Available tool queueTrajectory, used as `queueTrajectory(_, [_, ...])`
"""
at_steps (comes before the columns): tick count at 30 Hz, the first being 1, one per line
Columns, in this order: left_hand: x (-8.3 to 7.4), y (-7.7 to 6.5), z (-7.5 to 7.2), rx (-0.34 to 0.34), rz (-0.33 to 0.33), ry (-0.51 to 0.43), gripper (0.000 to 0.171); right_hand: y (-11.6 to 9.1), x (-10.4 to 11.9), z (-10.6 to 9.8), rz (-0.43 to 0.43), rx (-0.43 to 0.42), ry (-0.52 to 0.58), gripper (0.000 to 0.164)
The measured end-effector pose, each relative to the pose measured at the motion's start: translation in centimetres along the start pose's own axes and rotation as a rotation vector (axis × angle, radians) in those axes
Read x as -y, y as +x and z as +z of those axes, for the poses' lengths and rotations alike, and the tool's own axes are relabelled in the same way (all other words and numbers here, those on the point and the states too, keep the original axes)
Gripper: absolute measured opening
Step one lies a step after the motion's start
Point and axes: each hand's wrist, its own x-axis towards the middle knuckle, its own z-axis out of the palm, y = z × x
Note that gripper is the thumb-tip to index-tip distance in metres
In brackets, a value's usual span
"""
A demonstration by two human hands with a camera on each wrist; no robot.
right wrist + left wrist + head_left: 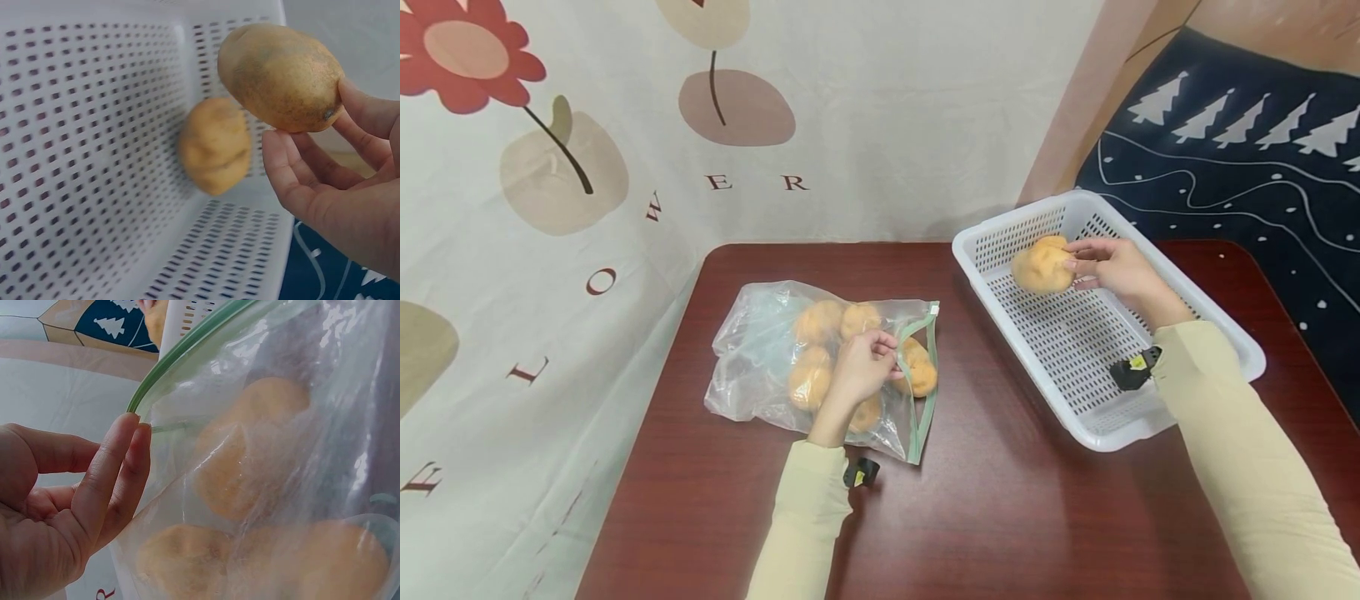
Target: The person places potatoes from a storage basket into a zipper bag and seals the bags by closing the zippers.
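I hold one potato [278, 75] over the white plastic basket [1063, 342], with the clear resealable bag [748, 342] to its left.
My right grip [1108, 268] grasps that potato between thumb and fingertips, above the far part of the basket; a second potato [214, 150] lies inside at the far end. My left grip [865, 367] pinches the bag at its green-trimmed edge; the bag lies on the dark red tabletop [985, 517] with several bagged potatoes [810, 382] in it, one near the opening.
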Motion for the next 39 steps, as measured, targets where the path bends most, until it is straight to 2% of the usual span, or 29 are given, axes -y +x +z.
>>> queueTrajectory(6, [0.0,0.0,0.0,-0.003,0.008,0.013,0.016,-0.7,1.9,-0.2,-0.023,-0.023,-0.038,0.039])
queueTrajectory(14, [-0.2,0.0,0.0,-0.003,-0.023,-0.010,0.014,-1.7,4.1,-0.3,0.017,-0.035,-0.060,0.043])
queueTrajectory(20, [-0.3,0.0,0.0,-0.008,-0.014,-0.010,0.014,-2.9,5.5,0.1,-0.028,-0.053,-0.069,0.041])
queueTrajectory(30, [-0.2,0.0,0.0,-0.005,-0.015,-0.010,0.014,-4.9,6.6,2.0,-0.140,-0.037,0.006,0.036])
queueTrajectory(34, [-0.1,0.0,0.0,-0.006,-0.012,-0.015,0.015,-5.3,6.7,3.0,-0.161,-0.016,0.050,0.037])
queueTrajectory(39, [-0.1,0.0,-0.1,-0.008,-0.004,-0.014,0.014,-6.0,6.7,4.2,-0.171,0.025,0.049,0.037])
